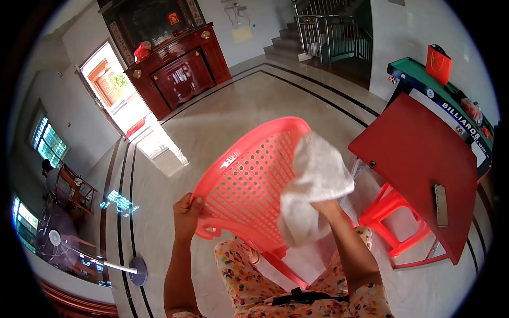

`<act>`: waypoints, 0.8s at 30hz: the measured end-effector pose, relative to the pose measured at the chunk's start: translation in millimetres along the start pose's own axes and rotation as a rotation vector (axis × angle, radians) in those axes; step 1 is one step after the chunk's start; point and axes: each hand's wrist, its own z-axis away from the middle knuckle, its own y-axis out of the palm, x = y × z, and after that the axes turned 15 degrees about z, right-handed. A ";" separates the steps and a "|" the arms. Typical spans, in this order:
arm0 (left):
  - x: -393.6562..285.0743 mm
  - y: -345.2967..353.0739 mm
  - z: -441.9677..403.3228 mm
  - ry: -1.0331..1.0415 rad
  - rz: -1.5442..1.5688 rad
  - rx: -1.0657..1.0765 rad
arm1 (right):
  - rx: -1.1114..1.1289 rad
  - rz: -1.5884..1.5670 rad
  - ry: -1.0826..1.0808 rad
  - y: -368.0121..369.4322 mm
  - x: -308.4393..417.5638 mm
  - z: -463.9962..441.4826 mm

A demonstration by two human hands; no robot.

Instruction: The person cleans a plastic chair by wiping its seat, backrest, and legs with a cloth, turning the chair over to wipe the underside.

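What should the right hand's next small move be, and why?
Probably draw the white cloth across the chair back toward the left hand: the cloth, partly hiding the right hand, overlaps only one side, while the left hand grips the opposite edge.

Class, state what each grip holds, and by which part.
Left grip: pink chair, by the rim of its back. Right grip: white cloth; exact hold hidden.

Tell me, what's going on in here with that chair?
Someone's left hand is gripping the edge of a pink plastic chair. The right hand is partly hidden in a pale cloth, which covers one side of the chair's holey back. Nearby, a red stool stands by a red table.
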 end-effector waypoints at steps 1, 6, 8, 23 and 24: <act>-0.3 0.9 0.4 0.000 0.000 -0.002 | -0.070 0.044 -0.041 -0.3 6.4 -20.4; -2.7 -0.8 1.1 0.028 -0.164 0.005 | -0.173 -0.289 0.162 12.6 33.6 -59.4; -6.1 0.3 0.2 0.009 -0.151 -0.011 | -0.096 -0.263 0.209 4.4 44.2 -47.0; -1.0 35.2 -9.5 -0.071 -0.073 -0.108 | 0.553 -0.028 0.153 -1.2 48.9 45.7; -1.2 41.4 -9.4 -0.073 -0.100 -0.106 | 0.524 -0.055 0.136 5.4 46.2 52.2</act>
